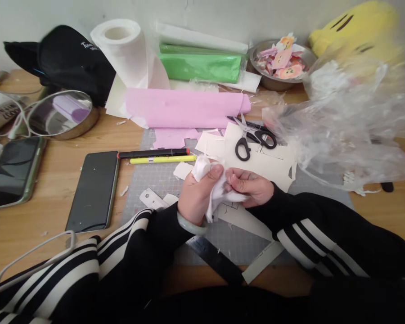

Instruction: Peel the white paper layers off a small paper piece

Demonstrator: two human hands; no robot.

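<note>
Crumpled white tissue (219,195) is held up over the grey cutting mat (135,184). My left hand (197,195) is closed round it, the thumb pressing on top and a bunched end poking out above. At the tissue's right side, my right hand (251,185) pinches it between thumb and fingers. Just beyond the hands, black-handled scissors (243,149) lie partly spread on cut cream paper (276,166). A yellow pen (164,159) and a black pen with red ends (155,153) rest side by side to the left.
Folded pink paper (189,108), a paper towel roll (121,54) and green packs (200,67) stand behind. On the right are a clear plastic bag (351,121) and a bowl of paper cutouts (273,83). A phone (92,191) and a metal bowl (84,128) lie left.
</note>
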